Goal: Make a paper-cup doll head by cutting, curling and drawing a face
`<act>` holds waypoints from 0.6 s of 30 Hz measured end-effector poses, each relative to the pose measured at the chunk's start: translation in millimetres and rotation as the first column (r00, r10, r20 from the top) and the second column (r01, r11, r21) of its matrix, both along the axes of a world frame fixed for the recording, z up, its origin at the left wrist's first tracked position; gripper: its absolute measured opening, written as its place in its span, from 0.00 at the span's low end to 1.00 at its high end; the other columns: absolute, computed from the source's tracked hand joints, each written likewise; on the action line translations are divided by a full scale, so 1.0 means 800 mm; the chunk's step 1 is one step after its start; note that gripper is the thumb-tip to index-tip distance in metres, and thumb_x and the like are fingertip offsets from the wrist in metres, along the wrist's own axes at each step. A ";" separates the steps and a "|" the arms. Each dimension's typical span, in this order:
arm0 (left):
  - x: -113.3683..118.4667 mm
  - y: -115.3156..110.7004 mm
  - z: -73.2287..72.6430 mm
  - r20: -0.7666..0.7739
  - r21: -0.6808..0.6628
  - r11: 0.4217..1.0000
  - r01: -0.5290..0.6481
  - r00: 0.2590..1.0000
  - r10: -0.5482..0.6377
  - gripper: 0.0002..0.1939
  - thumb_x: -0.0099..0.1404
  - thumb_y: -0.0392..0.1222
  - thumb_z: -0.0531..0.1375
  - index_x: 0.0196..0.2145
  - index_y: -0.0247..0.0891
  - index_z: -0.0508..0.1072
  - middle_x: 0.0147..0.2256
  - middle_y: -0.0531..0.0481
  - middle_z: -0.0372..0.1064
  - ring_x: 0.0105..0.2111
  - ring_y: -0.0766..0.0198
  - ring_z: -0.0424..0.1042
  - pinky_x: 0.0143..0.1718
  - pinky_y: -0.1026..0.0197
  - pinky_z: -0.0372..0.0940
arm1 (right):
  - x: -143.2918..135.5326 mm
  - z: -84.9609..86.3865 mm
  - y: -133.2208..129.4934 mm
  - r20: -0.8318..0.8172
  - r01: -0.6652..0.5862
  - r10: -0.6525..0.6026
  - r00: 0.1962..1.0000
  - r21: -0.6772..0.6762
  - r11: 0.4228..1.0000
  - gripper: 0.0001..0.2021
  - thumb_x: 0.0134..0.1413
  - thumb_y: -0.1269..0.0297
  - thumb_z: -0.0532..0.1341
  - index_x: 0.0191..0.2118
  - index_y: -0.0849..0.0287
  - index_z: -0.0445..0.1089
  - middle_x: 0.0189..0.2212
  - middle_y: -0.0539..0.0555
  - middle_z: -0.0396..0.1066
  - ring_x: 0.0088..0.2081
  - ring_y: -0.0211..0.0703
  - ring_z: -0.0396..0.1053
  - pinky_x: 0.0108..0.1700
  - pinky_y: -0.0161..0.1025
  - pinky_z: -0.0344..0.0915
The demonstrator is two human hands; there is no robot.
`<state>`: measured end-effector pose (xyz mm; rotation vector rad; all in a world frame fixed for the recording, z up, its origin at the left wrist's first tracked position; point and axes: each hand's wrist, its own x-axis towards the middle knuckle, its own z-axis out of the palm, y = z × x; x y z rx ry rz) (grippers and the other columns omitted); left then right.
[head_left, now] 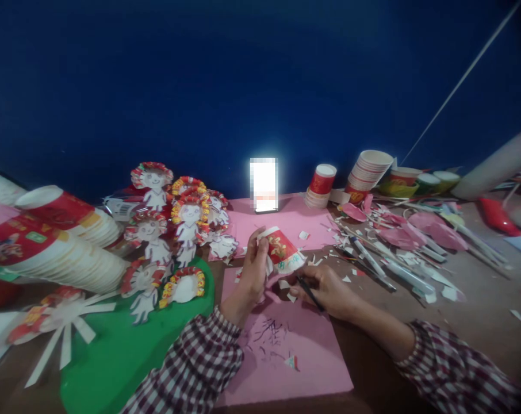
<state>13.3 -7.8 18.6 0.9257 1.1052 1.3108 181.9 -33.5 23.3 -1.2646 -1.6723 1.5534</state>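
Note:
My left hand [252,273] is closed around a red-and-white paper cup [283,248], tilted on its side above the pink sheet [295,374]. Gold and green prints show on the cup's wall, and its lower right edge looks uneven. Just to the right, my right hand [329,290] pinches a slim black pen [310,293]. The pen's upper end comes close to the cup's edge; whether they touch I cannot tell. Dark pen strokes [269,333] and a small cut scrap [292,362] are on the sheet below my hands.
Several paper-cut figures [189,215] with curled red-and-yellow hair stand at left, near a green mat [114,356] and stacked cups [71,253]. A glowing phone [265,187] leans at the back. Pens [368,256], pink scraps [401,238] and another cup stack [366,175] lie rightward.

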 end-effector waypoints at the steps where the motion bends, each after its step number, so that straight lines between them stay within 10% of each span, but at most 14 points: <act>1: -0.003 -0.001 0.001 -0.003 0.013 1.000 -0.019 1.000 0.019 0.22 0.66 0.53 0.53 0.55 0.43 0.63 0.51 0.42 0.67 0.54 0.55 0.65 0.52 0.52 0.64 | 0.002 0.001 0.000 0.033 -0.017 0.016 0.999 0.008 1.000 0.17 0.44 0.51 0.67 0.31 0.63 0.71 0.20 0.48 0.65 0.21 0.33 0.59 0.22 0.31 0.56; 7: -0.019 0.002 -0.006 -0.185 0.278 0.955 -0.100 0.970 0.156 0.22 0.60 0.42 0.62 0.52 0.41 0.68 0.58 0.43 0.61 0.64 0.54 0.51 0.65 0.53 0.45 | 0.017 0.019 0.002 0.068 -0.106 0.111 0.991 -0.079 0.991 0.22 0.48 0.47 0.64 0.40 0.62 0.70 0.21 0.49 0.67 0.21 0.36 0.63 0.23 0.34 0.60; 18: -0.027 -0.014 0.011 -0.157 0.026 0.975 -0.220 0.962 0.222 0.29 0.64 0.55 0.55 0.58 0.39 0.61 0.58 0.37 0.58 0.63 0.49 0.52 0.61 0.49 0.55 | 0.022 0.031 0.004 0.300 -0.251 0.205 0.931 0.122 0.960 0.12 0.50 0.57 0.63 0.35 0.60 0.75 0.27 0.53 0.73 0.29 0.42 0.68 0.30 0.36 0.63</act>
